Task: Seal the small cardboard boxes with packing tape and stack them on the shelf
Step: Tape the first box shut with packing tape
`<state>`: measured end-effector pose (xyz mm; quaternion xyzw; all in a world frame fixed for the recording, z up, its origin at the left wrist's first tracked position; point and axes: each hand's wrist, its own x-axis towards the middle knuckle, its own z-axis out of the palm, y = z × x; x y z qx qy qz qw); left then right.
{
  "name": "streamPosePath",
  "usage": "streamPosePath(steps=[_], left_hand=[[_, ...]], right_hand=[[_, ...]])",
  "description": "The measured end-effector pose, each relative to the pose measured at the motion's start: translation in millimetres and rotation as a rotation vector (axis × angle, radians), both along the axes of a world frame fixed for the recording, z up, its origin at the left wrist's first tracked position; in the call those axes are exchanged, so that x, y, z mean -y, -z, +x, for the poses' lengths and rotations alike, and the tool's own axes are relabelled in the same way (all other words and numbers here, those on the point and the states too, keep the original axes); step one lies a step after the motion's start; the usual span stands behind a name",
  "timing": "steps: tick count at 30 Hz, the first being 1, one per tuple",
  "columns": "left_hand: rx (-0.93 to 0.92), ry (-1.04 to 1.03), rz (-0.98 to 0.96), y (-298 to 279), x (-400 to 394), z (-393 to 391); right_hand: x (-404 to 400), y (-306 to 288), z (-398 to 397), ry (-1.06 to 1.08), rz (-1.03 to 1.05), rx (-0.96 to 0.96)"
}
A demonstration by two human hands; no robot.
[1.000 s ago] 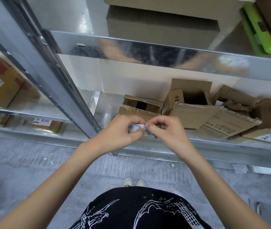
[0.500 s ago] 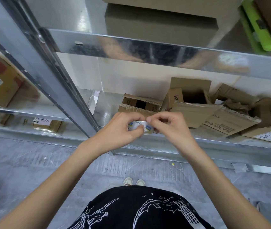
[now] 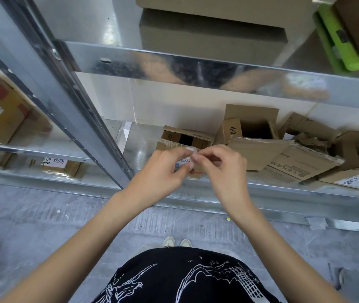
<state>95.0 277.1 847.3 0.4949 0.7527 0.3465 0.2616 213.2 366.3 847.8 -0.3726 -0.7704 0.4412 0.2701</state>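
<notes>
step: you are looking for the free end of the tape, as i judge it, before any box can be sealed.
left hand: your left hand (image 3: 159, 171) is grasping the tape roll (image 3: 184, 164), fingers curled round it, and holds it in the air in front of the shelf (image 3: 283, 189).
right hand: your right hand (image 3: 220, 165) pinches at the top edge of the roll with thumb and forefinger; a bit of clear film seems to be between them, but it is too small to be sure.
how to do it well: keep the roll steady with the left hand and turn it slowly; scrape with the nail, then pull the end straight and not sideways, or the tape may split into a thin strip.
tape look: small roll, white label with blue print on the core, mostly hidden by your fingers.
boxes: the small boxes (image 3: 185, 138) lie on the low shelf just behind your hands, flaps open, some crushed and tilted; none looks sealed yet.
</notes>
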Motion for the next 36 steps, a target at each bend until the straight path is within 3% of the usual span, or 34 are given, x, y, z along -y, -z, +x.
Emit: streamPosePath(steps=[3,11,17,25,29,36], left_hand=[[0.014,-0.011,0.02,-1.7,-0.8,1.4],[-0.076,0.029,-0.057,1.9,2.5,5.0],[-0.195,0.013,-0.095,-2.2,0.8,11.0],[-0.198,0.017,-0.1,-3.7,3.2,11.0],[-0.186,0.023,-0.066,-5.1,3.7,10.5],[0.014,-0.003,0.011,0.1,2.7,4.9]], right_hand=[[1.1,-3.9,-3.5,0.012,-0.088,-0.035],[2.5,5.2,-3.8,-0.02,0.097,0.165],[-3.2,2.3,-2.7,-0.039,0.034,0.201],[-4.0,2.6,-3.6,-0.147,0.083,0.256],[-7.3,5.3,-5.3,-0.157,0.037,0.201],[-11.6,9.2,-2.4,-0.092,-0.218,0.038]])
